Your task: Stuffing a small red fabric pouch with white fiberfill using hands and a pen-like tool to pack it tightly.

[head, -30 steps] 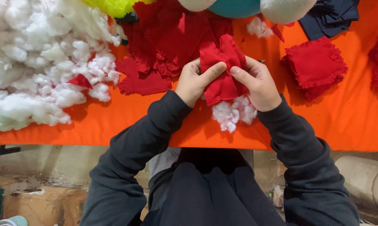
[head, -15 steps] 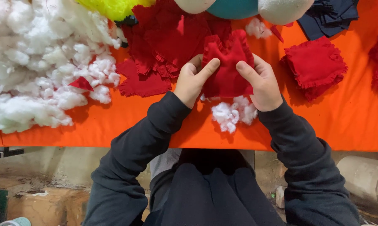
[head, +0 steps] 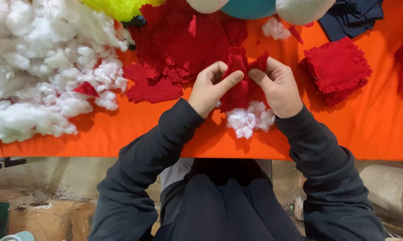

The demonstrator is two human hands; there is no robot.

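— Since a moment ago both hands have slid up the small red fleece fabric pouch, and its top now stands pinched into two points.

— How are the fingers set?

— Left hand is clamped on the pouch's left edge, thumb laid across the cloth. Right hand grips the right edge, fingers closed tight on it.

— And where does the pouch sit?

— Between the two hands, above the orange cloth-covered table, with a small clump of white stuffing fibre just under it.

— Around them?

— A big heap of white stuffing on the left, loose red fabric pieces behind, a filled red square cushion to the right.
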